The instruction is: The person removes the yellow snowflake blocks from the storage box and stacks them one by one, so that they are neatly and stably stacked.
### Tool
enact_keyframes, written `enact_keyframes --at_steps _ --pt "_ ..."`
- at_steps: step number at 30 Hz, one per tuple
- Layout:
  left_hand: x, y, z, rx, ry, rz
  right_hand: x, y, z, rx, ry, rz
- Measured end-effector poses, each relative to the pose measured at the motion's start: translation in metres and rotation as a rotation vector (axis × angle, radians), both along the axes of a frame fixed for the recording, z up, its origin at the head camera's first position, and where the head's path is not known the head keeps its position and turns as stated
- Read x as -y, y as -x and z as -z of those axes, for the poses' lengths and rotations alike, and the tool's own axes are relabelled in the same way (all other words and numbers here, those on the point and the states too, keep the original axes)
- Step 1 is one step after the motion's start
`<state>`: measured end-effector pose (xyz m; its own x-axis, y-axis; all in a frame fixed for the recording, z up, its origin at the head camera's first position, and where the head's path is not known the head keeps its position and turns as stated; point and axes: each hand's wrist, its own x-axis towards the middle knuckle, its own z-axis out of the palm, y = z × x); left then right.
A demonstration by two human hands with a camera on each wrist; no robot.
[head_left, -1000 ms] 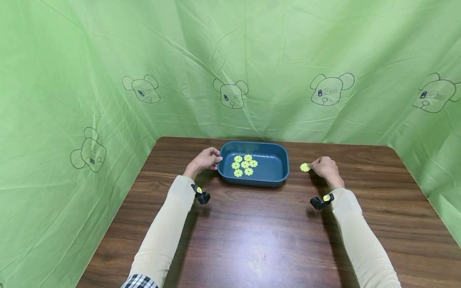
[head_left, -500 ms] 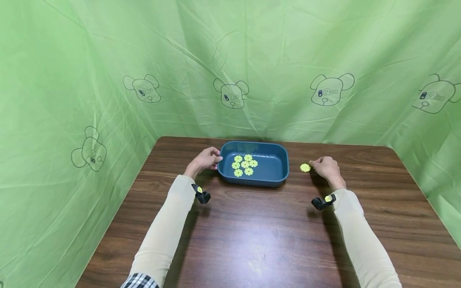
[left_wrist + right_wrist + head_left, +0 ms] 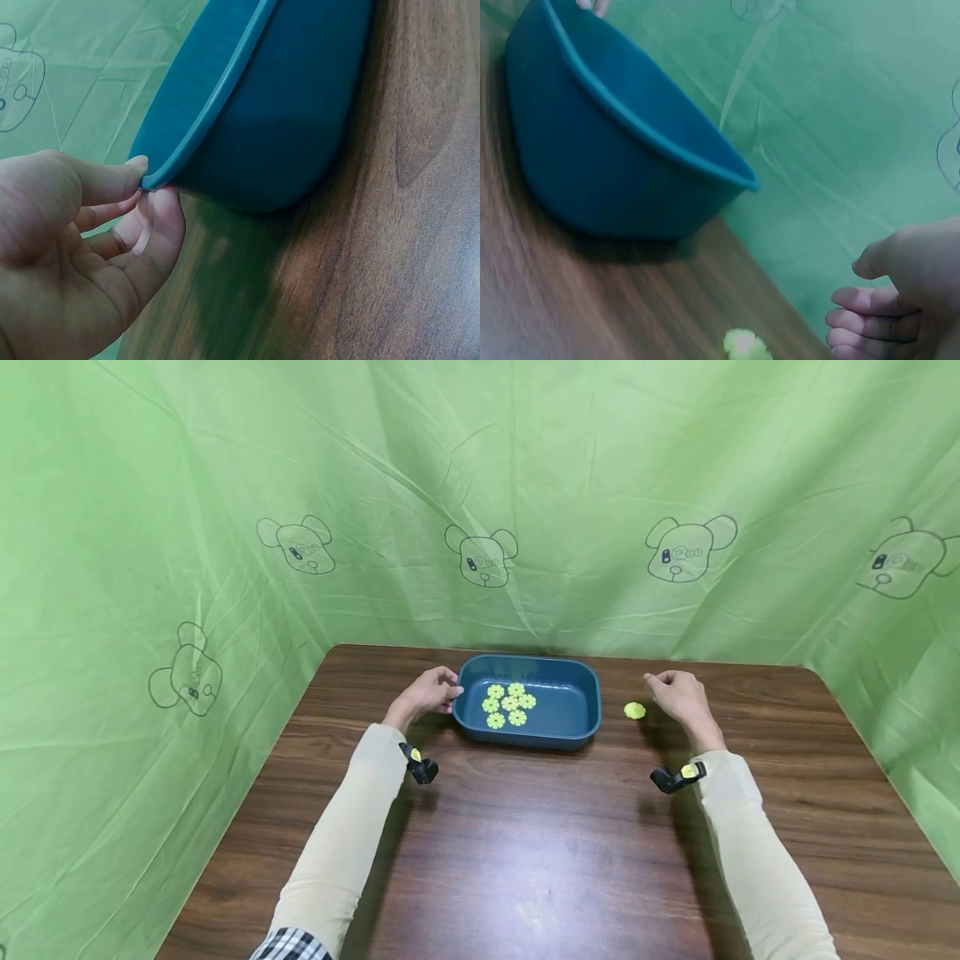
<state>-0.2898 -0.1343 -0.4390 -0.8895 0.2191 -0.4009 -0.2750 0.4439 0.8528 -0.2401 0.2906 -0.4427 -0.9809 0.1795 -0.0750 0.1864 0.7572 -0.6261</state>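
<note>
Drew the right hand (image 3: 681, 695) up and away from the yellow flower piece (image 3: 635, 711) within the last second, from touching or nearly touching to plainly apart; carries nothing visible in that hand now, with fingers loosely curled and a gap between them and the thumb in the right wrist view; finds the flower piece on the wooden table (image 3: 795, 743), near the right end of the blue tray (image 3: 566, 702) but not touching it; suggests, as a judgement, a piece let go of rather than picked up, with one left outside the tray against seven more flower pieces (image 3: 510, 702) gathered in its left half; sees no shift in the left hand (image 3: 426, 692), pinching the rim at the tray's left end with thumb on top and fingers beneath, probably to steady it; turns up no readable brand or label on tray, flower pieces or black wrist devices (image 3: 422, 771); for writing, offers only small lettering inside the outlined animal heads (image 3: 483, 560) on the green curtain (image 3: 405, 460), perhaps a "Q" followed by rounded characters, possibly "Qoo"; too faint to be sure.
</note>
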Motion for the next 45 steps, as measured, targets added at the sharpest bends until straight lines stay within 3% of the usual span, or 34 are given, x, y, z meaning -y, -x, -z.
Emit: enact_keyframes --at_steps 11,27,34,45 --pt "0.000 0.001 0.002 0.005 0.004 -0.006 0.027 0.006 -0.017 -0.075 0.047 -0.031" --pt "0.001 0.004 0.004 0.012 -0.005 -0.002 0.077 0.017 -0.029 -0.084 0.119 -0.113" --pt "0.001 0.004 0.004 0.011 -0.011 0.000 0.102 0.022 -0.025 -0.114 0.117 -0.143" --pt "0.001 0.003 0.003 0.009 -0.007 -0.001 0.131 0.029 -0.007 -0.090 0.085 -0.195"
